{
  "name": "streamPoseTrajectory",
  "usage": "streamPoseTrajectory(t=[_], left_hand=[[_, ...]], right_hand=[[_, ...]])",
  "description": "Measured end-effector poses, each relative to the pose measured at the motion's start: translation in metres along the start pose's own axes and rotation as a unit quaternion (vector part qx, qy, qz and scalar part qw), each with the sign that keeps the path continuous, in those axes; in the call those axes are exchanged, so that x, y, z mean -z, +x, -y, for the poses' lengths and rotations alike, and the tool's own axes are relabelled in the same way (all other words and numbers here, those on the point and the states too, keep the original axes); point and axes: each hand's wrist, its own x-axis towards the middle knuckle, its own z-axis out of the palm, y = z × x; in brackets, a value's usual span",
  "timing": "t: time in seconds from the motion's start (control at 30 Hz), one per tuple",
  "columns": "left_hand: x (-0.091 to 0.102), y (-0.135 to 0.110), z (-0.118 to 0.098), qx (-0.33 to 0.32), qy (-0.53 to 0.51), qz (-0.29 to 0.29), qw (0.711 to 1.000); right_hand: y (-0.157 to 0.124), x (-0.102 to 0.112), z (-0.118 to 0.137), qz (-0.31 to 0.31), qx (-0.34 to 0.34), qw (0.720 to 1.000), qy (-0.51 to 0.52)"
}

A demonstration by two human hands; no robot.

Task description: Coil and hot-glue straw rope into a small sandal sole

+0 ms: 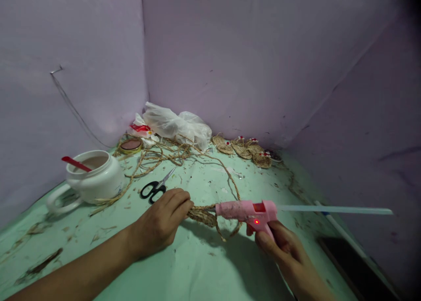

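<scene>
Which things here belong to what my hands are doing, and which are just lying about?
Job in hand:
coiled cord, in your left hand
pink glue gun, in your right hand
its glue stick
scissors, probably, though set down

Apparently lying about:
white mug
plastic bag
woven rounds, perhaps related

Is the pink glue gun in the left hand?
No, the right hand grips the glue gun by its handle, while the left hand holds the coiled rope.

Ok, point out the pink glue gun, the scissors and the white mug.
Pink glue gun [242, 210]: head view, on its body.
Scissors [161, 185]: head view, where blades meet handles.
White mug [98, 185]: head view, front of its body.
</scene>
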Motion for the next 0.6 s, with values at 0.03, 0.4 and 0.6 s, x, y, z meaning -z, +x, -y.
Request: streamPoseTrajectory(t=[0.03,0.4,0.6], left_hand=[[0.0,0.0,0.0,0.001,0.0,-0.001,1.0],[0.001,0.003,-0.001,0.018,-0.033,-0.001,0.999],[0.006,0.005,0.002,0.066,-0.051,-0.026,0.996]], right_hand=[[0.0,0.0,0.0,-0.002,0.0,1.0,-0.002],[0.001,-0.003,-0.002,-0.015,0.003,1.0,0.006],[0.003,0.007,0.003,-0.017,-0.013,1.0,0.019]])
